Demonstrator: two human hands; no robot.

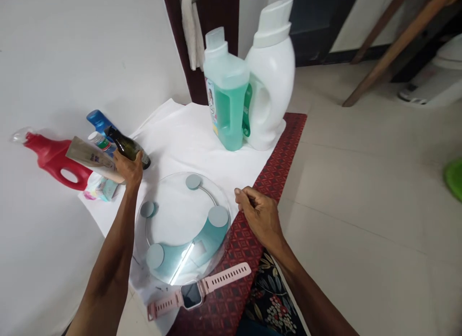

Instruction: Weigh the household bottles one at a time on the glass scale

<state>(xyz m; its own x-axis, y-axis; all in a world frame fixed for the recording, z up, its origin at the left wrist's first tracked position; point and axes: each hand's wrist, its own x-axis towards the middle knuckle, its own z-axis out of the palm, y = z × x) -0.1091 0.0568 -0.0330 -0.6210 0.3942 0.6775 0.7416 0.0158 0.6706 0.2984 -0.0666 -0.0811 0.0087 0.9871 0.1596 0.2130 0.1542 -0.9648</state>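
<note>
I'm watching the left arm [117,249] stretching across the desk [279,165], left hand [130,169] gripping a dark bottle [126,144] at far left; right hand's [259,214] hovering loosely balled by the right edge, tiled floor [353,182] spreading beyond.

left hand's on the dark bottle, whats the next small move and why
Probably lift the dark bottle straight up, slowly. The left hand has its thumb on one side and fingers on the other, so the grip looks set, while the tube and the small white-capped bottle stand close by, and a sideways pull might knock them.
</note>
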